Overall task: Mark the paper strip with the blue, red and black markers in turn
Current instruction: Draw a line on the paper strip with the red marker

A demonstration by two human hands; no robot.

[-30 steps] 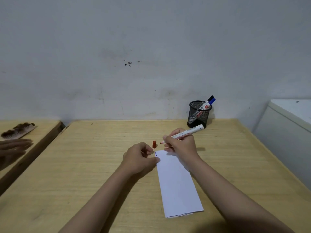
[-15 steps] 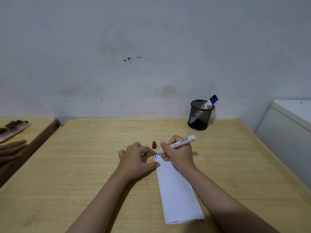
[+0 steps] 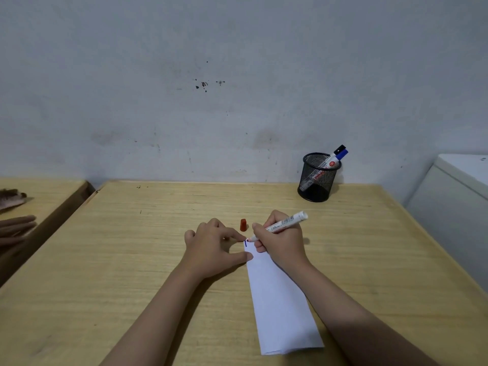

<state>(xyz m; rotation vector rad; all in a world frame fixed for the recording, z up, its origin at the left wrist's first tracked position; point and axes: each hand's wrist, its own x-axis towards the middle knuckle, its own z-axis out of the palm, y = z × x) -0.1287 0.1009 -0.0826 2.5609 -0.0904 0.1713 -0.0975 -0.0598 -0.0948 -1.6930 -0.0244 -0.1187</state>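
Note:
A white paper strip lies lengthwise on the wooden table, with a short blue mark at its far left corner. My right hand grips the uncapped red marker, its tip touching the strip's far edge beside the blue mark. My left hand presses on the strip's left edge with thumb and forefinger and holds nothing. The red cap stands upright on the table just beyond both hands. The blue and black markers stand in a black mesh cup at the back right.
A grey wall runs behind the table. A white cabinet stands to the right. A second wooden surface on the left carries a brown feathery object, and another person's hand rests there.
My right hand lowered the red marker from above the table until its tip reached the strip's far edge. My left hand stayed on the strip.

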